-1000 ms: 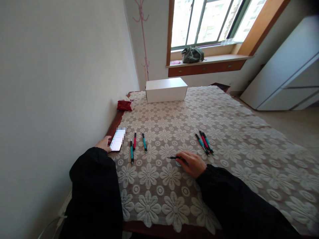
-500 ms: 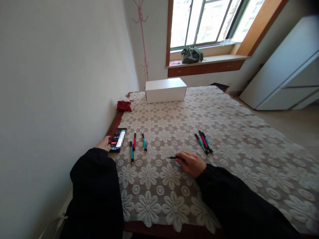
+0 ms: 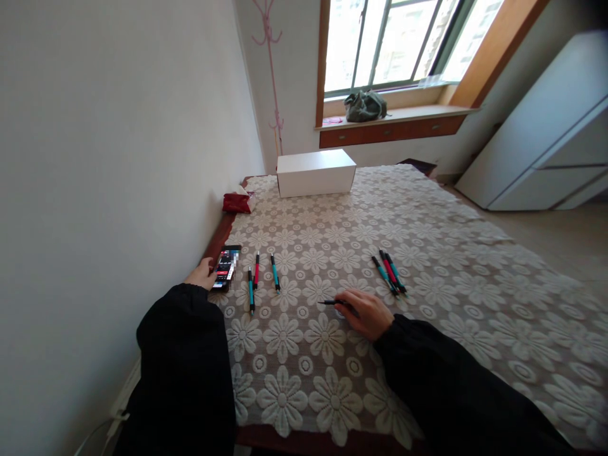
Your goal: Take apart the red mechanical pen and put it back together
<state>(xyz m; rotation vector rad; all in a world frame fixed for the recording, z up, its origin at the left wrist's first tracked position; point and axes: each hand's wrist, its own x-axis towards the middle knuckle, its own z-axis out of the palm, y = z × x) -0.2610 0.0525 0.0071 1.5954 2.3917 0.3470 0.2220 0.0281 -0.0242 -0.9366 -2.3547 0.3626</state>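
White closed box (image 3: 316, 172) hides its contents; right hand (image 3: 365, 311) pinches a dark pen (image 3: 332, 302), left hand (image 3: 202, 276) touches the phone (image 3: 226, 266), grip unclear.

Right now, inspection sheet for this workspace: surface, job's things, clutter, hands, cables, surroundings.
Surface: table under a floral lace cloth.
Job's things: black pen under the right hand; phone, screen lit; three pens beside it; second pen bunch farther right.
Clutter: white box; red tissue pack.
Hands: left hand touching the phone; right hand, fingers on the black pen.
Cables: white cable bottom left.
Surroundings: window, bag on sill, white cabinet.
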